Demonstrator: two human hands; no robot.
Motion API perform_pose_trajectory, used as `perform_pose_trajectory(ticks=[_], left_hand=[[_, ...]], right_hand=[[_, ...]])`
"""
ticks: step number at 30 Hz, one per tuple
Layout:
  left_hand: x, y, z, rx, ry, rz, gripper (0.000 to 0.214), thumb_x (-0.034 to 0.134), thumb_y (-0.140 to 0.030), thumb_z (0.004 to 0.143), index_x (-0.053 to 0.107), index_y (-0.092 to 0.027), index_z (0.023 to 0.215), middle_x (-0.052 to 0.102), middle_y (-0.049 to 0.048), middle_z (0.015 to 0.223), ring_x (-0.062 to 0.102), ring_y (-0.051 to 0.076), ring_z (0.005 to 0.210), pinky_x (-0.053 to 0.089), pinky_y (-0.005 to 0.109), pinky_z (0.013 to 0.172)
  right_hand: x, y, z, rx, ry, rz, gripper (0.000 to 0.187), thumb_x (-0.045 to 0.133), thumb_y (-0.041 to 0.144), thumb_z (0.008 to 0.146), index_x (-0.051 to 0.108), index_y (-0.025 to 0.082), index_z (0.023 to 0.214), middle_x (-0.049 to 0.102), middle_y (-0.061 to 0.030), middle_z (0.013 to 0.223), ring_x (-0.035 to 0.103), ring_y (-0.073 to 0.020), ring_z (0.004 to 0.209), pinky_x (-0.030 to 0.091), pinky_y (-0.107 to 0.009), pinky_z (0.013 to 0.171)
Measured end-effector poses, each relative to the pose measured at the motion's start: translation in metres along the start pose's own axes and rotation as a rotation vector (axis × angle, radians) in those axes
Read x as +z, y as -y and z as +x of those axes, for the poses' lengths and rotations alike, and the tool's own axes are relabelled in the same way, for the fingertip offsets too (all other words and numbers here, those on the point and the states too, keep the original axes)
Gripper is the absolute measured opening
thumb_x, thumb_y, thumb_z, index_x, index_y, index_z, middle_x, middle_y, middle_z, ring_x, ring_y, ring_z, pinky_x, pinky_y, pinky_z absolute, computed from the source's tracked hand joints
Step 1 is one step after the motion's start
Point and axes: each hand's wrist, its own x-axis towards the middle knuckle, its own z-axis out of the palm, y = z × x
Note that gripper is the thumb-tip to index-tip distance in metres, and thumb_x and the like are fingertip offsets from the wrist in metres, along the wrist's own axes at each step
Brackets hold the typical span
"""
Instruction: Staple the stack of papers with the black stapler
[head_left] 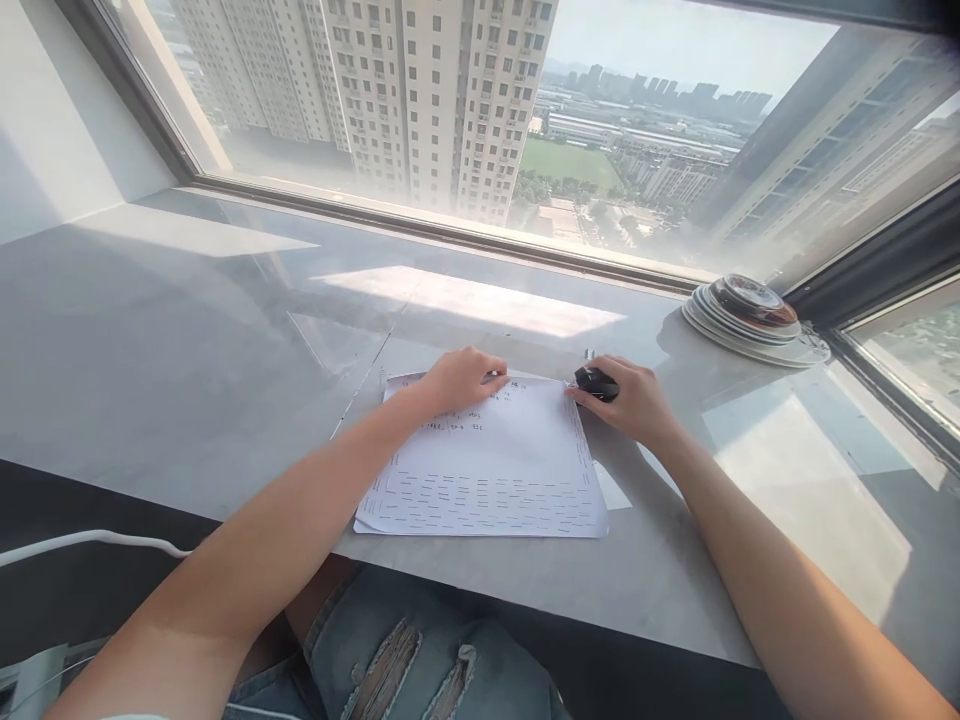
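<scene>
A stack of white paper [517,450] lies on the grey sill, with short dark staple-like dashes in rows along its lower part and sides. A little handwriting shows near its top. My left hand [466,380] is at the top edge of the paper, thumb and fingers closed on it. At the top right corner my right hand [634,398] grips a small black stapler [596,383], its front end at the paper's edge. The palm and fingers partly hide the stapler.
A stack of plates [750,320] with a glass dish on top stands at the right by the window frame. A white slip [613,487] lies beside the paper. Sunlit patches cross the sill [187,350]; a white cable [90,538] hangs at left.
</scene>
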Motion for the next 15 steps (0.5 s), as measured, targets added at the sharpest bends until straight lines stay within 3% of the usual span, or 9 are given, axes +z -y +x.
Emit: perform_pose_trajectory(ticks=[4, 8, 11, 13, 15], left_hand=[[-0.002, -0.004, -0.001, -0.026, 0.006, 0.03, 0.026, 0.052, -0.04, 0.097, 0.072, -0.024, 0.094, 0.068, 0.0023, 0.074, 0.058, 0.017, 0.062, 0.039, 0.029, 0.06], [-0.001, -0.006, -0.001, -0.039, 0.007, 0.04, 0.025, 0.054, -0.04, 0.097, 0.073, -0.024, 0.096, 0.072, 0.0036, 0.082, 0.063, 0.019, 0.07, 0.042, 0.028, 0.062], [0.0, -0.006, -0.001, -0.027, -0.005, 0.031, 0.022, 0.057, -0.039, 0.096, 0.073, -0.024, 0.096, 0.075, 0.0041, 0.095, 0.067, 0.02, 0.082, 0.044, 0.028, 0.065], [0.001, -0.006, -0.001, -0.009, -0.016, 0.03, 0.021, 0.057, -0.038, 0.096, 0.073, -0.025, 0.098, 0.075, 0.0028, 0.098, 0.067, 0.019, 0.084, 0.043, 0.027, 0.064], [0.002, -0.004, 0.0, 0.004, -0.038, 0.031, 0.02, 0.058, -0.039, 0.096, 0.072, -0.025, 0.101, 0.073, 0.0016, 0.097, 0.066, 0.018, 0.082, 0.042, 0.027, 0.063]], right_hand=[[0.01, 0.001, 0.002, 0.167, -0.206, -0.007, 0.04, 0.068, 0.062, 0.087, 0.06, 0.024, 0.079, 0.066, -0.0043, 0.076, 0.056, -0.0214, 0.07, 0.042, -0.035, 0.068], [0.005, 0.009, 0.002, 0.325, -0.423, 0.016, 0.037, 0.063, 0.059, 0.092, 0.059, 0.023, 0.082, 0.065, -0.0043, 0.075, 0.056, -0.0218, 0.07, 0.043, -0.037, 0.07], [-0.004, 0.025, -0.001, 0.295, -0.576, 0.007, 0.036, 0.063, 0.058, 0.093, 0.061, 0.022, 0.09, 0.068, -0.0077, 0.084, 0.06, -0.0247, 0.077, 0.045, -0.04, 0.074], [-0.006, 0.042, -0.007, 0.188, -0.524, 0.022, 0.035, 0.063, 0.058, 0.094, 0.061, 0.023, 0.092, 0.069, -0.0082, 0.086, 0.061, -0.0247, 0.077, 0.046, -0.04, 0.074], [-0.001, 0.061, -0.014, 0.04, -0.354, 0.055, 0.033, 0.063, 0.057, 0.095, 0.061, 0.024, 0.092, 0.068, -0.0066, 0.084, 0.06, -0.0225, 0.074, 0.047, -0.037, 0.07]])
